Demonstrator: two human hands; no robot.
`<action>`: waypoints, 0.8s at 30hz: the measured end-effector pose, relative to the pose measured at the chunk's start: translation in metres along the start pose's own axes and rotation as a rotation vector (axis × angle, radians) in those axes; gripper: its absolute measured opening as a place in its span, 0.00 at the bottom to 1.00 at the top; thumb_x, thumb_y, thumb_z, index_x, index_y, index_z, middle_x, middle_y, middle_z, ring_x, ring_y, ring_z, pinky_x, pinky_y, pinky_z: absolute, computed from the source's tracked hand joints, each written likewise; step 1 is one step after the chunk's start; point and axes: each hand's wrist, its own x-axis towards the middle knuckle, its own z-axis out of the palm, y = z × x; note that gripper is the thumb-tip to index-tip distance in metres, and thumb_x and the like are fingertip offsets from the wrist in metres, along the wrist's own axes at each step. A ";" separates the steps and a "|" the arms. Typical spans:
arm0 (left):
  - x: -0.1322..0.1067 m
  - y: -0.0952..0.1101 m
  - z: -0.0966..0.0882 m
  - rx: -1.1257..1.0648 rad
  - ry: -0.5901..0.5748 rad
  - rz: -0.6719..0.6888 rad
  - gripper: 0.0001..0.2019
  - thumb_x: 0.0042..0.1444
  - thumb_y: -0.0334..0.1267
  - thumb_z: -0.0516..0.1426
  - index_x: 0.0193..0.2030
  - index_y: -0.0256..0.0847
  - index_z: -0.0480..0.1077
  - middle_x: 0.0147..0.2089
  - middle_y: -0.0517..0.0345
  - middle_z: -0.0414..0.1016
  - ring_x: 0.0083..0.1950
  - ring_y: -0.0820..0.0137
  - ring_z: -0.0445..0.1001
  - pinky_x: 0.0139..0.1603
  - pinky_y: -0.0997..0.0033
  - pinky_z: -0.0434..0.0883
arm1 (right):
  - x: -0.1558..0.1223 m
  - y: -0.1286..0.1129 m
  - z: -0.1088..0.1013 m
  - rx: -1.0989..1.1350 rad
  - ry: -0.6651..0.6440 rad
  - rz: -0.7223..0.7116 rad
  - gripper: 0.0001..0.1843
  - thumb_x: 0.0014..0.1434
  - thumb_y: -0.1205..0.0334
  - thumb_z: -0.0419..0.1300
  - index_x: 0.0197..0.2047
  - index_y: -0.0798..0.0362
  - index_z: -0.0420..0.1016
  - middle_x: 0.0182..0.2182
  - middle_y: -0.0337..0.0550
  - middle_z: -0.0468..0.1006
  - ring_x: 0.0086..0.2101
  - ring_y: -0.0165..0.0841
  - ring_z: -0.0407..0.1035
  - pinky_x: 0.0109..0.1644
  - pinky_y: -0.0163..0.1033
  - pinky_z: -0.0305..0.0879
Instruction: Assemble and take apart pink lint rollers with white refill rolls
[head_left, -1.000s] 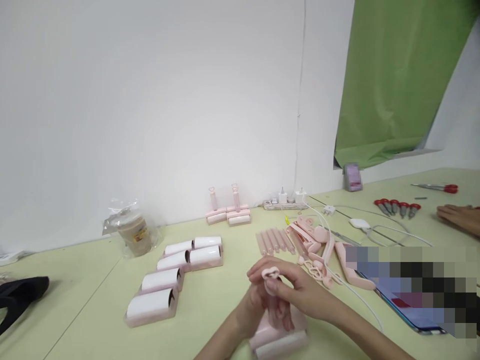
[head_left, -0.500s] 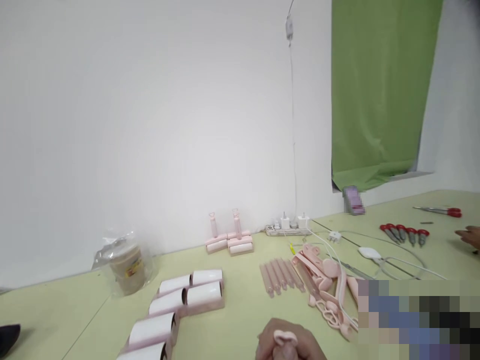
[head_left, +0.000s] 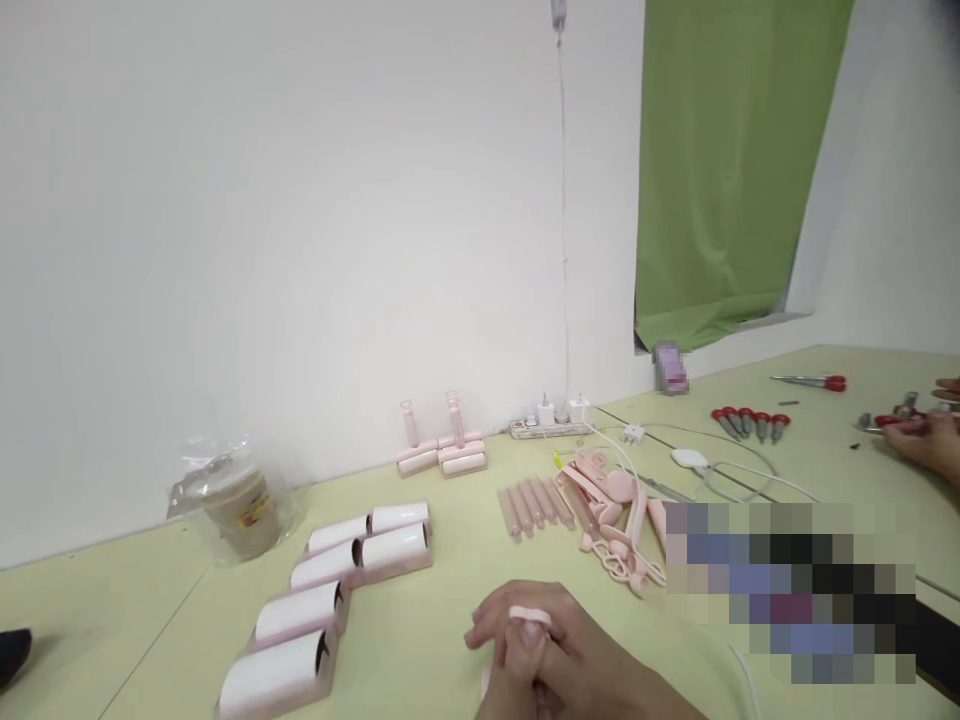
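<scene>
My left hand [head_left: 516, 660] and my right hand [head_left: 571, 632] are clasped together low in the view, just above the near part of the table. Between them is a pink plastic loop piece [head_left: 530, 613], its rounded end showing at the top. A thumb presses up against this end. More pink plastic shows below the fingers, but most of what is held is hidden. Left of my hands stand several white lint rollers [head_left: 274, 675] in pink covers. Beyond my hands lie several clear pink tubes [head_left: 529, 507] and a pile of pink plastic parts [head_left: 611, 510].
Assembled pink lint rollers [head_left: 463, 457] stand by the wall near a power strip [head_left: 550, 429]. A bagged tub [head_left: 244, 510] is at left. White cables, red-handled screwdrivers [head_left: 750, 422] and scissors [head_left: 814, 382] lie at right, where another person's hands [head_left: 926, 440] hold a red-handled tool.
The view has swung right and down, and my clasped hands show higher and more fully. The other person's hands now show at right with a tool. My grip stays on the pink piece.
</scene>
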 end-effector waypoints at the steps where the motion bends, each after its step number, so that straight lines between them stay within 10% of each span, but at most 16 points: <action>1: 0.000 -0.006 0.005 -0.028 0.010 0.008 0.22 0.39 0.60 0.55 0.18 0.42 0.59 0.12 0.68 0.49 0.14 0.78 0.50 0.16 0.74 0.52 | -0.001 0.000 -0.001 0.039 -0.017 0.062 0.19 0.59 0.57 0.46 0.38 0.55 0.75 0.35 0.47 0.76 0.36 0.36 0.71 0.40 0.39 0.66; 5: 0.000 0.002 0.022 -0.203 -0.080 0.146 0.30 0.37 0.68 0.48 0.17 0.38 0.61 0.09 0.66 0.51 0.12 0.78 0.51 0.15 0.76 0.51 | -0.004 0.003 -0.017 0.118 -0.033 0.138 0.23 0.59 0.49 0.46 0.54 0.50 0.62 0.48 0.49 0.70 0.46 0.39 0.65 0.46 0.44 0.64; 12: -0.027 0.051 0.020 0.163 -0.198 0.136 0.17 0.48 0.42 0.58 0.44 0.38 0.65 0.36 0.56 0.68 0.39 0.70 0.64 0.39 0.71 0.60 | -0.014 0.006 -0.054 0.084 0.071 0.091 0.24 0.59 0.45 0.43 0.50 0.49 0.65 0.50 0.49 0.67 0.51 0.42 0.59 0.54 0.51 0.53; 24: -0.004 0.032 0.030 0.073 -0.408 0.041 0.19 0.37 0.50 0.61 0.30 0.36 0.69 0.18 0.66 0.64 0.21 0.75 0.64 0.25 0.72 0.63 | -0.013 -0.011 -0.031 0.041 -0.053 0.113 0.17 0.61 0.54 0.46 0.40 0.51 0.73 0.42 0.46 0.72 0.41 0.35 0.68 0.43 0.39 0.65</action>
